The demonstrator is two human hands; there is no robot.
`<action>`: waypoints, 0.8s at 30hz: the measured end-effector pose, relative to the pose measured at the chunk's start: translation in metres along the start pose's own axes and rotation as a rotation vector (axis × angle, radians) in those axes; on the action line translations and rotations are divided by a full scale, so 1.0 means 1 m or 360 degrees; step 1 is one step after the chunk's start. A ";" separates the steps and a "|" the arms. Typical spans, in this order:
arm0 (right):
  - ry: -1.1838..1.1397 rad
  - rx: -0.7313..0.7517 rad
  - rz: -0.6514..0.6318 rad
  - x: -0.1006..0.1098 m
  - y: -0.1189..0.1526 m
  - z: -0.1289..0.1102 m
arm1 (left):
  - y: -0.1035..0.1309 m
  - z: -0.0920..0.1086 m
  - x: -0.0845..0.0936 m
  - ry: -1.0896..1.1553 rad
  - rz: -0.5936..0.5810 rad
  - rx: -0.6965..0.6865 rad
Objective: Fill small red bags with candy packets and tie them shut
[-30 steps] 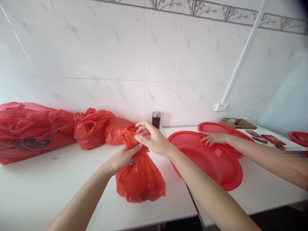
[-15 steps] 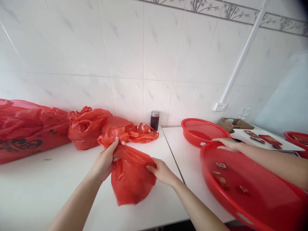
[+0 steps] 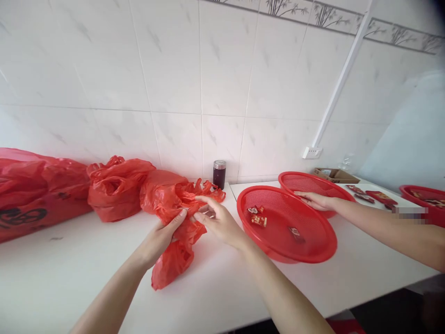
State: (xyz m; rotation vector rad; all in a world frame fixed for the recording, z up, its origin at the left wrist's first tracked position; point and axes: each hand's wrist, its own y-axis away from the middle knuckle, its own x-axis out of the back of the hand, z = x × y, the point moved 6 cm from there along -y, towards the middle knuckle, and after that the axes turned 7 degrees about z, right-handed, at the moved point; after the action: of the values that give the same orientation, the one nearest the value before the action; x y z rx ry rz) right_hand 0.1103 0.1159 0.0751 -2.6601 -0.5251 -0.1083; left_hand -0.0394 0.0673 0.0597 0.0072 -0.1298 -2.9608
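A red plastic bag (image 3: 172, 266) hangs in front of me above the white table, its upper part bunched and crumpled. My left hand (image 3: 158, 243) is closed around that gathered part, thumb on top. Beside it my right hand (image 3: 222, 225) has its fingers apart, the tips at the right edge of the crumpled plastic; whether they touch it is hard to see. Just behind the hands lies another crumpled red bag (image 3: 158, 188), and the two overlap in view. Further left stand a rounded red plastic bag (image 3: 118, 195) and a large red bag (image 3: 41, 190) with black print.
A dark flask (image 3: 219, 175) stands by the wall. To the right, a red basket (image 3: 299, 257) holds several wrapped pieces; a co-worker's hand (image 3: 314, 200) rests at its far rim, before a second red basket (image 3: 290, 176). Beyond are a cardboard box (image 3: 337, 175) and red packets (image 3: 380, 198).
My right hand has moved from the bag's side up to its gathered top. The bag hangs slimmer and more crumpled. The co-worker's nearer basket has moved left onto the table.
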 end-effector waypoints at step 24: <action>-0.0052 -0.0065 0.0018 -0.021 0.018 0.030 | 0.005 0.001 -0.017 -0.0946 -0.0310 -0.0611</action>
State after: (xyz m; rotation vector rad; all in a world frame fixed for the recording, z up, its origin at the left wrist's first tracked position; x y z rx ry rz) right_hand 0.0974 0.1063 0.0381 -2.7085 -0.5237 -0.0735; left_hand -0.0215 0.0654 0.0606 -0.9547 0.3841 -3.0189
